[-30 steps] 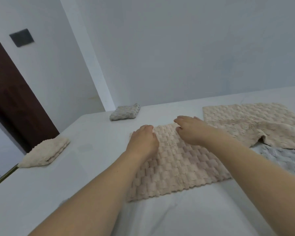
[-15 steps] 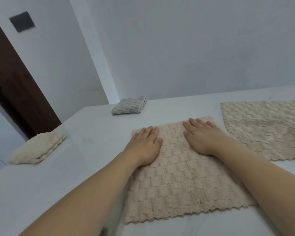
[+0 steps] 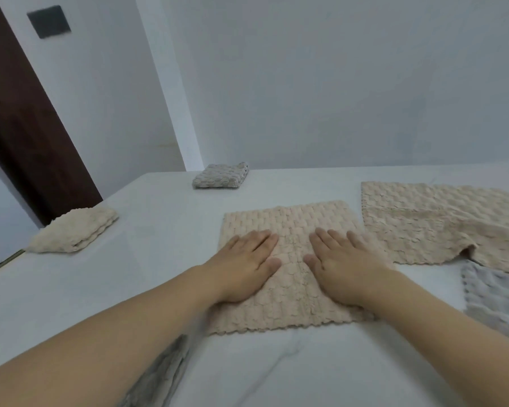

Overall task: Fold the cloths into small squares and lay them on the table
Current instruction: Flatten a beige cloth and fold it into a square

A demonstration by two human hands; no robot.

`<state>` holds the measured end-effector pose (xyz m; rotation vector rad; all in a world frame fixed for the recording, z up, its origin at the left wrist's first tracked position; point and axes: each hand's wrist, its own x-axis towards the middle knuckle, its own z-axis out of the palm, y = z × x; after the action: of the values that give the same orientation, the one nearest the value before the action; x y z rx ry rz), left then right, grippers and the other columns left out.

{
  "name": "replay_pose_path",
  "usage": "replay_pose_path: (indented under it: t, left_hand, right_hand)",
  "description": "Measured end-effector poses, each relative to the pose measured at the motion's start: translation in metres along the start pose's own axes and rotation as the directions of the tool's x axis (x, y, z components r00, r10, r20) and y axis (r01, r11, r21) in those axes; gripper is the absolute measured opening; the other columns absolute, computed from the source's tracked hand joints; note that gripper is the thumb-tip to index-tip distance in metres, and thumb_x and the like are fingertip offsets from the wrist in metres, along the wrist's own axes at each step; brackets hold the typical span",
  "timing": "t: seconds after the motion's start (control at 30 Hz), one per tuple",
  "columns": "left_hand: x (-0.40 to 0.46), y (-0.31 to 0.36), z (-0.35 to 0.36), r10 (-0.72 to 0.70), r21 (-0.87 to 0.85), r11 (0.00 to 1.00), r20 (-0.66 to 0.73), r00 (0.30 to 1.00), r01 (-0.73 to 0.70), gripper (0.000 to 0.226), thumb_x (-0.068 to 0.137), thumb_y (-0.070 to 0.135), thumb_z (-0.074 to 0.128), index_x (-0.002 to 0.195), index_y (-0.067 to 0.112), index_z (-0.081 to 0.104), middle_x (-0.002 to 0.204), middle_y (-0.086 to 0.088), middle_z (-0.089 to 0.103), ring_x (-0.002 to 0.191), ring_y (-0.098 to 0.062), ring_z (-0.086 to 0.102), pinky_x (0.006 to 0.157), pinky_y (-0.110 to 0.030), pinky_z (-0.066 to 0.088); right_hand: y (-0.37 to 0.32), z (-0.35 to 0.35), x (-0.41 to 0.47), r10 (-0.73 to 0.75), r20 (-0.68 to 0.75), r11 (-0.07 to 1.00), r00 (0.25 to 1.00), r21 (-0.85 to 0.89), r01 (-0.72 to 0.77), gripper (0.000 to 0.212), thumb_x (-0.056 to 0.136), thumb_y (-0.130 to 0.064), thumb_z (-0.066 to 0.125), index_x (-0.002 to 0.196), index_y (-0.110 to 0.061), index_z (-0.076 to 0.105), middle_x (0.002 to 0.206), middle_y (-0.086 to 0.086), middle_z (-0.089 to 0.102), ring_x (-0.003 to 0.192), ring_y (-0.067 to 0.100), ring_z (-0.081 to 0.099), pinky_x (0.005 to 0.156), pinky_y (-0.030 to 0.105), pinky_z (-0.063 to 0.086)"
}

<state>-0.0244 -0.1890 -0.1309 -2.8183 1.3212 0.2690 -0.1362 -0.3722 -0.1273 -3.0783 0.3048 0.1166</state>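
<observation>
A beige textured cloth [image 3: 288, 221] lies flat in front of me on the white table [image 3: 159, 230]. My left hand [image 3: 244, 265] rests palm down on its left half, fingers spread. My right hand [image 3: 338, 268] presses flat on its right half beside it. Neither hand grips anything. A folded beige cloth [image 3: 74, 230] sits at the table's left edge. A folded grey cloth [image 3: 221, 176] sits at the far side near the wall corner.
An unfolded beige cloth [image 3: 429, 221] lies spread at the right, overlapping a grey cloth [image 3: 494, 301] near the right edge. Another grey cloth [image 3: 159, 374] shows under my left forearm. A dark brown door [image 3: 27, 127] stands at the left.
Both hands have slid toward me along the beige cloth, from its far edge to its middle, with fingers flattened out. The view has shifted slightly.
</observation>
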Motion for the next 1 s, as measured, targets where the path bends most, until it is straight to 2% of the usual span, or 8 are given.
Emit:
replay_pose_path:
  t: [0.1, 0.23, 0.43, 0.57, 0.7, 0.83, 0.93, 1.0]
  left_hand:
    - [-0.015, -0.017, -0.006, -0.091, 0.062, 0.994, 0.048, 0.995, 0.088, 0.062, 0.100, 0.057, 0.006, 0.154, 0.032, -0.010, 0.163, 0.011, -0.014, 0.148, -0.008, -0.013, 0.121, -0.040, -0.007]
    - [-0.027, -0.025, -0.028, -0.266, 0.298, 0.929, 0.128, 0.955, 0.219, 0.063, 0.101, 0.052, 0.004, 0.154, 0.021, -0.013, 0.163, 0.002, -0.016, 0.149, -0.017, -0.013, 0.120, -0.045, -0.012]
    - [-0.051, 0.032, -0.018, 0.009, 0.034, 0.999, 0.171, 0.985, -0.015, 0.075, 0.095, 0.065, 0.006, 0.152, 0.024, -0.020, 0.160, 0.006, -0.025, 0.144, -0.008, -0.025, 0.119, -0.039, -0.015]
    - [-0.067, 0.016, -0.012, -0.063, 0.175, 0.984, 0.221, 0.973, 0.024, 0.065, 0.099, 0.060, 0.008, 0.152, 0.033, -0.017, 0.161, 0.007, -0.022, 0.147, -0.012, -0.021, 0.117, -0.044, -0.017]
    - [-0.076, 0.015, -0.039, -0.028, 0.311, 0.950, 0.076, 0.997, 0.003, 0.057, 0.101, 0.043, 0.027, 0.153, 0.023, 0.017, 0.162, -0.004, 0.012, 0.147, -0.023, 0.014, 0.120, -0.045, 0.009]
    - [-0.095, 0.046, -0.038, 0.045, 0.257, 0.964, 0.076, 0.996, -0.063, 0.046, 0.082, 0.041, 0.054, 0.123, 0.021, 0.044, 0.118, 0.001, 0.049, 0.102, -0.019, 0.051, 0.085, -0.036, 0.047]
    - [-0.091, 0.052, -0.036, 0.101, 0.443, 0.892, -0.018, 0.995, -0.083, 0.020, 0.086, 0.017, 0.049, 0.105, 0.013, 0.051, 0.101, -0.005, 0.057, 0.083, -0.024, 0.057, 0.066, -0.035, 0.047]
    - [-0.087, 0.055, -0.045, 0.058, 0.386, 0.922, -0.084, 0.995, -0.021, 0.011, 0.086, 0.009, 0.047, 0.095, 0.013, 0.051, 0.098, -0.007, 0.060, 0.083, -0.027, 0.057, 0.064, -0.032, 0.041]
  right_hand:
    - [0.015, 0.005, -0.013, 0.031, 0.026, 0.996, 0.999, 0.080, -0.033, 0.060, 0.102, -0.045, 0.005, 0.155, -0.020, -0.004, 0.162, -0.002, -0.011, 0.148, 0.014, -0.010, 0.120, 0.039, -0.007]
    - [0.025, -0.005, -0.018, 0.160, 0.024, 0.985, 0.987, -0.074, -0.157, 0.062, 0.101, -0.045, 0.003, 0.154, -0.013, -0.004, 0.162, 0.004, -0.011, 0.148, 0.019, -0.012, 0.118, 0.046, -0.014]
    - [-0.002, -0.002, -0.044, -0.079, 0.024, 0.997, 0.997, 0.019, 0.079, 0.060, 0.102, -0.046, 0.005, 0.154, -0.021, -0.009, 0.161, -0.004, -0.015, 0.148, 0.013, -0.013, 0.119, 0.041, -0.010]
    - [0.015, 0.005, -0.056, 0.022, 0.065, 0.999, 0.998, 0.043, -0.025, 0.058, 0.102, -0.046, 0.005, 0.154, -0.023, -0.007, 0.161, -0.005, -0.012, 0.148, 0.014, -0.011, 0.119, 0.043, -0.010]
    - [0.016, -0.015, -0.063, 0.148, -0.038, 0.975, 0.988, -0.161, -0.152, 0.055, 0.100, -0.033, 0.024, 0.149, -0.008, 0.021, 0.157, 0.012, 0.018, 0.145, 0.028, 0.017, 0.119, 0.052, 0.003]
    - [-0.008, -0.027, -0.082, -0.001, 0.037, 0.998, 0.999, 0.062, -0.002, 0.042, 0.086, -0.036, 0.045, 0.124, -0.019, 0.040, 0.124, 0.001, 0.043, 0.113, 0.021, 0.042, 0.099, 0.037, 0.038]
    - [-0.015, -0.029, -0.090, -0.023, 0.054, 1.000, 0.998, -0.016, 0.024, 0.039, 0.083, -0.035, 0.047, 0.119, -0.021, 0.042, 0.118, 0.000, 0.042, 0.110, 0.020, 0.042, 0.094, 0.034, 0.039]
    - [-0.015, -0.032, -0.091, -0.031, -0.004, 0.988, 1.000, -0.152, 0.030, 0.022, 0.087, -0.019, 0.044, 0.109, -0.019, 0.045, 0.111, 0.002, 0.049, 0.102, 0.022, 0.049, 0.083, 0.030, 0.038]
